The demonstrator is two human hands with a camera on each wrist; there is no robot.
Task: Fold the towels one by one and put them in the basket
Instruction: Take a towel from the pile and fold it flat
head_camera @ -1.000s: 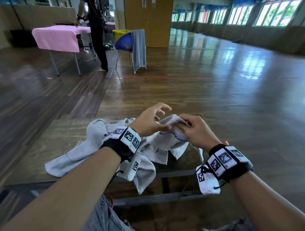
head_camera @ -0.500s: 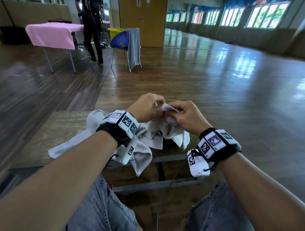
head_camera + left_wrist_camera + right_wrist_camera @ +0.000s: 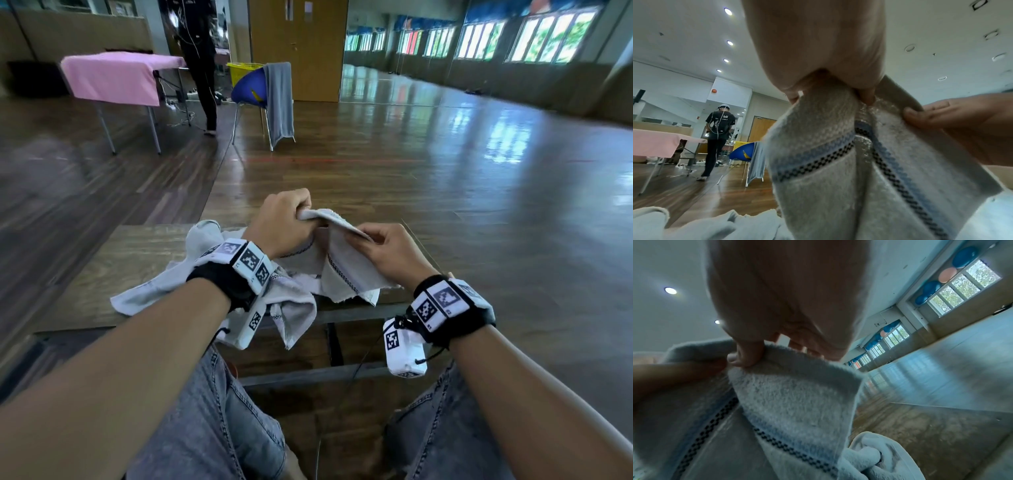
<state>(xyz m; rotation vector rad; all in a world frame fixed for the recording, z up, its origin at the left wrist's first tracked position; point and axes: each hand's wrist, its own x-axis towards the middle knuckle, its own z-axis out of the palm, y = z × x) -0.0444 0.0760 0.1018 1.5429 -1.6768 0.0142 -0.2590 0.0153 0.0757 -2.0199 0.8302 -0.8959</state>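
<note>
Towel (image 3: 346, 270) pinched along its top edge by left hand (image 3: 284, 222) and right hand (image 3: 390, 253), unfolded; no basket visible.

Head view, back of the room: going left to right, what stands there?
Pink-covered table → standing person → yellow bin → blue chair → grey towel draped over that chair → wooden door → windows.
</note>
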